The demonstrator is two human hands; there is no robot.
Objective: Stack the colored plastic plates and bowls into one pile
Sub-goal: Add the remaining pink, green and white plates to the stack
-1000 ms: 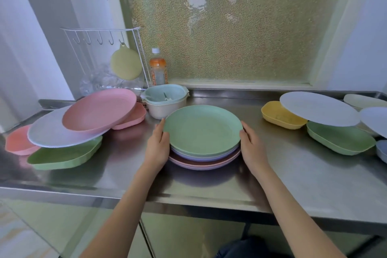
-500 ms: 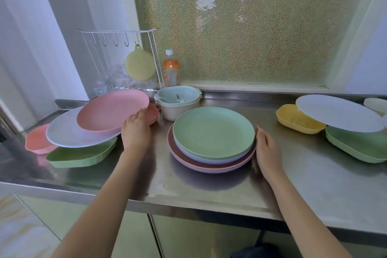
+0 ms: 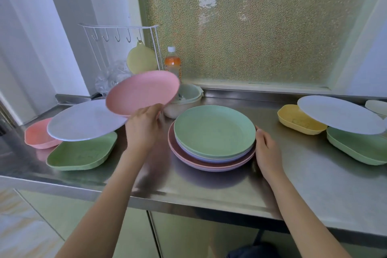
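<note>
A pile of plates with a green plate [image 3: 213,130] on top sits in the middle of the steel counter [image 3: 209,186]. My left hand [image 3: 144,125] grips the near rim of a pink plate [image 3: 142,92] and holds it tilted in the air, left of the pile. My right hand [image 3: 266,148] rests against the pile's right edge with relaxed fingers. At the left, a white plate [image 3: 83,120] lies over a green square dish [image 3: 81,154] and a salmon bowl [image 3: 36,134]. At the right, a white plate [image 3: 339,114] lies over a yellow dish [image 3: 293,120] and a green dish [image 3: 360,148].
A pale blue-and-white bowl [image 3: 188,98] stands behind the pile, partly hidden by the pink plate. An orange drink bottle [image 3: 172,62] and a white wire hook rack [image 3: 119,33] with a hanging yellow disc [image 3: 141,62] stand at the back. The counter's front edge runs below my forearms.
My left hand left the pile, took hold of the pink plate on the left heap and lifted it up and to the right. My right hand stayed at the pile's right edge.
</note>
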